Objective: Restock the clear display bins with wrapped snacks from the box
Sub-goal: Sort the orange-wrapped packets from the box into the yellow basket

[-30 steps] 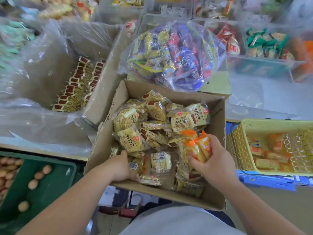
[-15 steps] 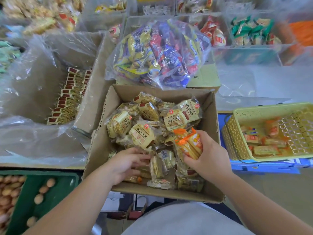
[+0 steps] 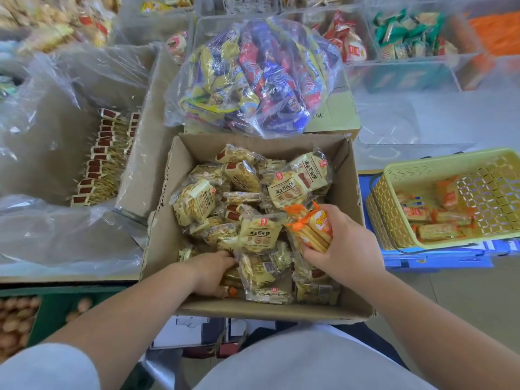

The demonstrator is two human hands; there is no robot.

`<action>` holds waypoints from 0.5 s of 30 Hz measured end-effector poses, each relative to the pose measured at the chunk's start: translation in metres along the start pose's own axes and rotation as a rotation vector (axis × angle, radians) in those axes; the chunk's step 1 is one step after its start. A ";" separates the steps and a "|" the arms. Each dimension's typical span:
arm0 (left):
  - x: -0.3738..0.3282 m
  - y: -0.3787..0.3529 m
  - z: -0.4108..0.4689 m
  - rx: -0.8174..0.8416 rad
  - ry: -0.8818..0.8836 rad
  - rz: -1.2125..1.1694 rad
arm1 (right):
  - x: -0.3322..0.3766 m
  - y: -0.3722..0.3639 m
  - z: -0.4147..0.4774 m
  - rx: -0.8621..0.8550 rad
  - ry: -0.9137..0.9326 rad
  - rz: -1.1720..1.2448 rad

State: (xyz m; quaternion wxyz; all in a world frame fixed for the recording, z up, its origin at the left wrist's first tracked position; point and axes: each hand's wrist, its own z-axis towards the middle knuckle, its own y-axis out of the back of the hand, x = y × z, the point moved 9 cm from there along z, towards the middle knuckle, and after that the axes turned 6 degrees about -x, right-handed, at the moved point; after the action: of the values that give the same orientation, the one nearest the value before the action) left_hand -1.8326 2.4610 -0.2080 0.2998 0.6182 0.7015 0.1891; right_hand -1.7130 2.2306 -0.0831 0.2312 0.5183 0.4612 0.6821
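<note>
1. Cardboard box: it stands open at centre, directly in front of the person. It is filled with a loose heap of pale yellow packets. On several of these we read the printed label "海玉石头饼", with a small red logo in one corner.

2. Right hand: it is inside the box at its right side. Thumb and fingers are curled round a bundle of orange packets, clamping them together above the yellow heap. Crackers show through the clear part of the wrappers. The white lettering on the orange is too blurred for us to read.

3. Left hand: it is pushed knuckles-up into the heap at the near left of the box. Its fingers are buried under the packets, so we cannot tell whether they are spread or gripping anything.

4. Yellow basket: it stands to the right of the box on a blue surface and holds more orange-wrapped packets.

5. Clear bag: it lies just behind the box, full of blue, red and yellow wrappers, on a flat carton where we read the character "味".

6. Clear display bins: they stand at the far edge and hold red and green packs.

7. Lined carton: it stands at the left and holds rows of red-tipped packs
</note>
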 end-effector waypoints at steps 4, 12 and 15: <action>0.003 -0.010 0.004 0.084 0.036 -0.087 | 0.002 0.000 0.000 -0.015 0.010 -0.018; 0.012 -0.033 0.020 0.164 0.129 -0.142 | 0.001 -0.001 -0.001 -0.021 0.001 -0.049; 0.019 -0.032 0.020 0.117 0.133 -0.206 | 0.002 -0.002 -0.001 -0.014 0.004 -0.058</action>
State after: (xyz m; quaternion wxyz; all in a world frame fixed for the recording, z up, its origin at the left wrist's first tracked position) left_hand -1.8445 2.4719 -0.2470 0.2338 0.5456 0.7894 0.1567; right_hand -1.7152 2.2326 -0.0837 0.2536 0.5017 0.4720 0.6791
